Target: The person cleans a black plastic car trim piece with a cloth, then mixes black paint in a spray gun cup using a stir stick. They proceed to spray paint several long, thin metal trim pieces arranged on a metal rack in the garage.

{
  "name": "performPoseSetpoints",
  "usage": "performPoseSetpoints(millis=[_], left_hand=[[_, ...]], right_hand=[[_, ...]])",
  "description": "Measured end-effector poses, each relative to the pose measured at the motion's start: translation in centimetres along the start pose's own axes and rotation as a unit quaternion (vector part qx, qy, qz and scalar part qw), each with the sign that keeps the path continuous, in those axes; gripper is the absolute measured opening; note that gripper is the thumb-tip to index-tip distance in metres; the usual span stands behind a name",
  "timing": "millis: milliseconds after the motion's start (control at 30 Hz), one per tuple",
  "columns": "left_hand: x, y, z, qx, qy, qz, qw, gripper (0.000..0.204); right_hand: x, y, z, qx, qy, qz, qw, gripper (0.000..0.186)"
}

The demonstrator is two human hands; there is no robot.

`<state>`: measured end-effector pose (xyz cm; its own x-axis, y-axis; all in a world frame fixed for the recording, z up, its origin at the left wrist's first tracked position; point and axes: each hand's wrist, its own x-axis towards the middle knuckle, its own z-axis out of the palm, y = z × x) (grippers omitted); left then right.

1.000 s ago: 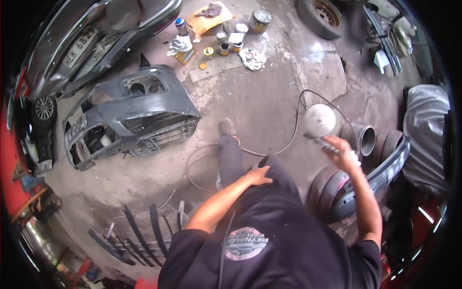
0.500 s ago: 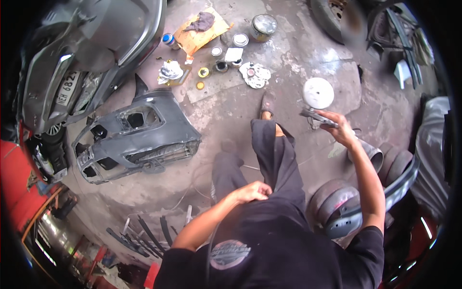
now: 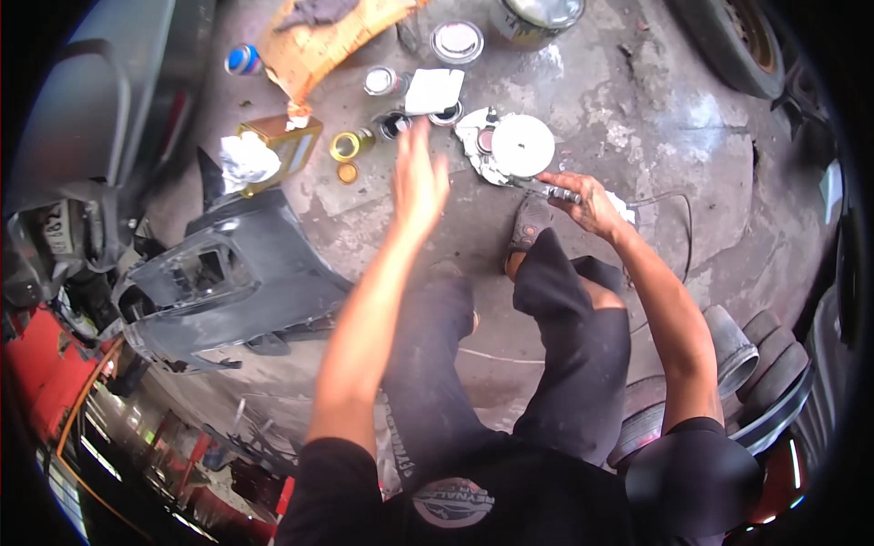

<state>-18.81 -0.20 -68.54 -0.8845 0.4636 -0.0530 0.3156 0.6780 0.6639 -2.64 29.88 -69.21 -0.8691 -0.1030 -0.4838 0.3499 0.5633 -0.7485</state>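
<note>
My right hand is wrapped round a metal spray gun with a round white cup, above white crumpled material holding a small tin. My left hand, slightly blurred, reaches forward with fingers extended, near an open dark can and a white card on small cans. Nearby are an open yellow can, a small yellow lid, a silver-lidded can and a rectangular gold tin with crumpled white paper.
A grey bumper lies at left beside a car body part. Ahead are cardboard, a blue can and a larger pail. A wheel is upper right; stacked round objects are lower right. A hose crosses the floor.
I have moved forward toward the cans and bent lower. My left hand has left my waist and reached out. My right hand has carried the spray gun forward among the cans.
</note>
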Motion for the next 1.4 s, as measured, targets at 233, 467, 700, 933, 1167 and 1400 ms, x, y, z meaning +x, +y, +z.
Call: performPoseSetpoints(millis=[233, 467, 700, 933, 1167, 1400], left_hand=[[8.9, 0.7, 3.2, -0.077, -0.074, 0.025, 0.994, 0.075], [2.5, -1.5, 9.2, 0.023, -0.197, 0.096, 0.976, 0.081], [0.5, -2.0, 10.9, 0.007, -0.195, 0.112, 0.974, 0.084], [-0.1, -5.9, 8.3, -0.158, -0.084, -0.022, 0.984, 0.080], [-1.3, -13.0, 15.3, 0.028, -0.086, -0.094, 0.991, 0.082], [-1.4, -11.3, 15.9, -0.012, -0.009, -0.064, 0.998, 0.064]], right_hand=[[4.5, 9.8, 5.0, 0.042, 0.007, 0.013, 0.999, 0.043], [7.2, 14.1, 12.3, 0.022, 0.038, -0.085, 0.995, 0.052], [6.3, 13.8, 14.1, -0.009, 0.052, -0.077, 0.996, 0.053], [6.7, 15.3, 14.9, 0.006, 0.047, -0.075, 0.996, 0.069], [5.9, 15.6, 14.1, 0.053, 0.067, -0.064, 0.994, 0.078], [6.0, 15.2, 14.7, 0.021, 0.092, -0.089, 0.992, 0.050]])
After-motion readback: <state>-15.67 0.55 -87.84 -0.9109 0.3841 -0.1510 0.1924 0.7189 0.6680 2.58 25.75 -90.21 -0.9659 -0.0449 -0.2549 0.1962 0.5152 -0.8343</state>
